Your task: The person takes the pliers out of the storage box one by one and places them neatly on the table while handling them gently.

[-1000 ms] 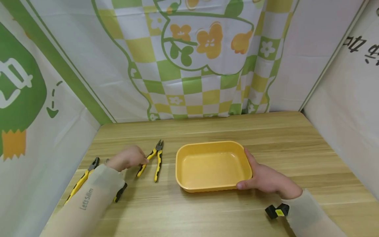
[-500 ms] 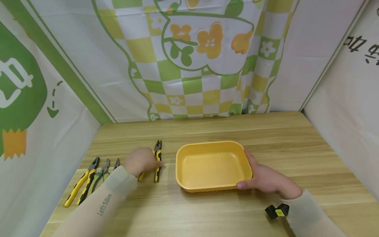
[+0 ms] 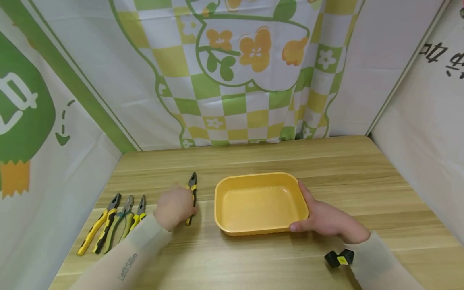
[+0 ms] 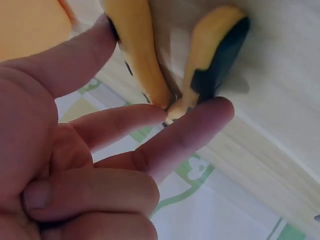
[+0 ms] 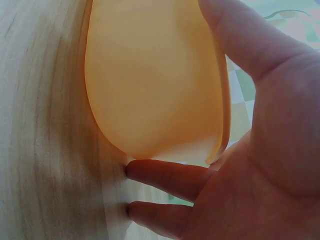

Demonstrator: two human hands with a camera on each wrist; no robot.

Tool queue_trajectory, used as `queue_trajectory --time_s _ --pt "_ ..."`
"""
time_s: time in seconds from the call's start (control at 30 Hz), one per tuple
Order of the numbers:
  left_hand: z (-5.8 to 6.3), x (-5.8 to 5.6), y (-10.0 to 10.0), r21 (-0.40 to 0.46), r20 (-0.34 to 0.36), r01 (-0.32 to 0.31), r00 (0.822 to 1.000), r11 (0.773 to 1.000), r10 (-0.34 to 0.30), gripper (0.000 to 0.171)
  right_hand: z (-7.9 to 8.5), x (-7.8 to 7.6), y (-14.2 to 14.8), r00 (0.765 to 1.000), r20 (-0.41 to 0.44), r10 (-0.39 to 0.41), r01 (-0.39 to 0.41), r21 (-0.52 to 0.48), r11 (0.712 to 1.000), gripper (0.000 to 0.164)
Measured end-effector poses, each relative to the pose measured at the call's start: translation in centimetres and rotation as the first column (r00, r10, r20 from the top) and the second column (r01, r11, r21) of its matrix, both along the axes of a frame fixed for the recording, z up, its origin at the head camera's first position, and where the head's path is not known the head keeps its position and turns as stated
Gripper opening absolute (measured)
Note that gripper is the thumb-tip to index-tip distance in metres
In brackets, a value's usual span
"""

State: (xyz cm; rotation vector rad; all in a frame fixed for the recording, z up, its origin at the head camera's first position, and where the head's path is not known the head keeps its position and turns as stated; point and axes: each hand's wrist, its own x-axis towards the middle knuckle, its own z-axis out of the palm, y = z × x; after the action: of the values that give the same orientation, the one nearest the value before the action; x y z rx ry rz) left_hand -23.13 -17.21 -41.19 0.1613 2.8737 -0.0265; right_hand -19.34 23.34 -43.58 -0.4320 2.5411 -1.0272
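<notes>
My left hand (image 3: 175,207) is over the pliers (image 3: 193,181) with yellow and black handles, which lie on the table left of the box, nose pointing away. In the left wrist view, the thumb presses one handle (image 4: 135,45) while two fingers touch the other handle (image 4: 215,55), pinching the pair from outside; the remaining fingers are curled. A shallow yellow plastic box (image 3: 216,205) stands in the middle with a bare inside. At its right end, my right hand (image 3: 328,217) grips the wall, thumb at the front corner and fingers around the far side.
Left on the wooden table (image 3: 253,262) lie yellow-and-black pliers (image 3: 108,217), green-handled pliers (image 3: 125,215) and needle-nose pliers (image 3: 140,209), partly behind the left sleeve. Printed cloth (image 3: 250,117) hangs along the table's back edge. A black piece (image 3: 338,258) sits by the right cuff.
My left hand has moved right, from the left handle to across both handles. The pliers' handles, spread before, are now closer together. The right hand and box have stayed put.
</notes>
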Motion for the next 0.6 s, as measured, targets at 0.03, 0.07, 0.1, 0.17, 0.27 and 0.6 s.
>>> queue_trajectory --time_s 0.03,0.07,0.1,0.17,0.27,0.6 --pt "0.0 0.2 0.1 -0.006 0.006 0.006 1.0 1.0 -0.006 0.034 0.0 0.0 0.0 1.0 0.001 0.0 0.0 -0.002 1.0 0.134" --pt "0.0 0.5 0.1 -0.005 0.007 0.014 1.0 1.0 -0.014 0.034 0.0 0.0 0.0 1.0 0.002 0.0 0.0 -0.001 1.0 0.133" --pt "0.0 0.7 0.1 -0.005 0.008 0.019 1.0 1.0 -0.019 0.034 0.0 0.0 0.0 1.0 -0.003 0.006 -0.006 -0.001 1.0 0.133" --pt "-0.1 1.1 0.0 0.002 0.009 0.02 1.0 1.0 -0.02 0.034 0.0 0.0 0.1 1.0 -0.002 0.001 -0.001 0.001 1.0 0.133" --pt "-0.1 1.9 -0.3 0.014 -0.001 0.026 1.0 1.0 -0.026 0.034 0.0 0.0 0.1 1.0 -0.006 0.001 -0.001 0.0 1.0 0.134" --pt "-0.3 5.3 -2.3 0.001 -0.011 0.001 1.0 1.0 -0.001 0.035 0.0 0.0 0.1 1.0 0.001 0.0 0.0 -0.009 1.0 0.134"
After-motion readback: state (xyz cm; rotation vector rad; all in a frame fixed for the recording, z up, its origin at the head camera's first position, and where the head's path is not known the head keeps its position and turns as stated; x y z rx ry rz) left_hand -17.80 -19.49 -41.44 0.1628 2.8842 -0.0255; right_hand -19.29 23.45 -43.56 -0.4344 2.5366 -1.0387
